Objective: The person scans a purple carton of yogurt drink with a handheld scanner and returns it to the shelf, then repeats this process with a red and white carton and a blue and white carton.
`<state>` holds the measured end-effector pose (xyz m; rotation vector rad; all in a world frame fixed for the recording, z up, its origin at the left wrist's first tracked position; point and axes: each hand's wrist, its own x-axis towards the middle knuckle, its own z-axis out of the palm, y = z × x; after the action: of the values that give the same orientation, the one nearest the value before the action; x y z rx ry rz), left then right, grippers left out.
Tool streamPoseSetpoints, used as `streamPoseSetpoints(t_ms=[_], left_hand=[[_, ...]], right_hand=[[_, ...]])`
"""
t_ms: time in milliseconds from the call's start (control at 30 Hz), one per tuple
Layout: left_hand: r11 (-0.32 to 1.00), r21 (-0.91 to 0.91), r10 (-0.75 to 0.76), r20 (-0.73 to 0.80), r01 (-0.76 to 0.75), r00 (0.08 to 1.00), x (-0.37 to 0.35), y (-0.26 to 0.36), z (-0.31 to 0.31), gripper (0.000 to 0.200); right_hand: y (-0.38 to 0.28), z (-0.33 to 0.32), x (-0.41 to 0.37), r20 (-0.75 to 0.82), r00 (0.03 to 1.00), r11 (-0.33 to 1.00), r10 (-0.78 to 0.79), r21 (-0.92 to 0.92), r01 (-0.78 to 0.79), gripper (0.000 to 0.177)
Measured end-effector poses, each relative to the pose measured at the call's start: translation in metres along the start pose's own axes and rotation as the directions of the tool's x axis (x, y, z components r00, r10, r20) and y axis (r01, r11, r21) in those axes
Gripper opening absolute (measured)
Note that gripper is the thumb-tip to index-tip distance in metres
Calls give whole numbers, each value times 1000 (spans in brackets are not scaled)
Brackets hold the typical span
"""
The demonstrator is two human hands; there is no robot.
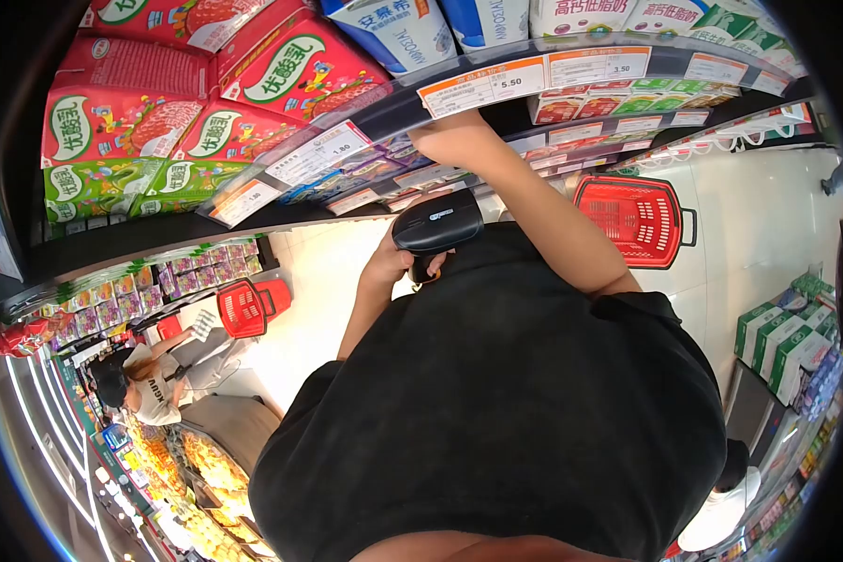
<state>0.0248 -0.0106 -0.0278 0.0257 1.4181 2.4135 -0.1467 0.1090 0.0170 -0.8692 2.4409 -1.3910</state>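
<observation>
A black handheld barcode scanner (437, 223) sits in my left hand (384, 266), whose fingers wrap round its handle just in front of my chest. My right hand (461, 142) reaches in under the lip of the shelf (384, 122); its fingers are hidden behind the edge. Right above that wrist is a price label (483, 86) reading 5.50. Blue and white milk cartons (392, 33) stand on the shelf over it. To the left are red strawberry drink packs (304, 75) and green packs (192, 180).
A red shopping basket (672, 223) is on the floor to my right, and another red basket (244, 310) is to the left. Beyond that basket, a person (152, 386) stands by another shelf. Green and white cartons (785, 347) are stacked at the far right.
</observation>
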Motion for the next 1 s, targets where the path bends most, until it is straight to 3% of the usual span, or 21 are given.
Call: streamPoseSetpoints(t_ms=[33,100,167,300,367,500,567,633,700,733,767,833,900,967,1000], left_hand=[[1000,-3,1,-4,-1,1000,-1,-1,0,115],[1000,-2,11,-7,-11,1000,-2,-1,1,115],[1000,-1,15,-10,-15,1000,-2,-2,1,115],[1000,-9,7,-20,-7,1000,-2,-2,2,115],[1000,-15,4,-7,-4,1000,0,-2,1,116],[1000,-18,3,-12,-3,1000,6,0,5,118],[1000,-13,-9,26,10,1000,10,-2,-1,119],[1000,-3,-16,70,16,997,15,-5,-8,119],[1000,-14,-18,55,19,998,15,-9,-10,120],[1000,-15,-11,55,11,998,17,-8,-8,120],[1000,-15,-12,59,13,998,18,-8,-8,120],[1000,-3,4,84,-3,996,17,-8,-10,118],[999,-41,27,78,-24,997,14,-14,-17,115],[996,-81,50,77,-43,996,16,-18,-19,112],[991,-95,102,70,-95,992,18,-19,-18,109]], right_hand=[[1,2,2,-23,998,997,-54,-47,53,41],[2,3,-4,-7,1000,998,-20,-52,20,40],[7,5,-10,-294,948,992,-121,8,129,24],[10,-14,-15,-288,956,989,-59,116,96,23],[9,-22,-21,-300,953,952,50,304,45,18],[10,-38,-32,-286,948,882,142,471,10,14],[6,-51,-39,-153,963,829,222,549,-104,17],[10,-56,-44,-212,955,850,209,522,-70,24],[14,-63,-54,-89,949,715,303,680,-165,31],[28,-61,-56,-38,929,699,368,670,-250,47],[37,-60,-63,-41,928,700,370,669,-249,47],[47,-60,-79,62,959,400,277,900,-174,59],[69,-43,-100,69,950,325,304,930,-171,69],[90,-25,-117,172,952,-226,252,967,-115,76],[92,-21,-122,185,962,-320,202,941,-113,83]])
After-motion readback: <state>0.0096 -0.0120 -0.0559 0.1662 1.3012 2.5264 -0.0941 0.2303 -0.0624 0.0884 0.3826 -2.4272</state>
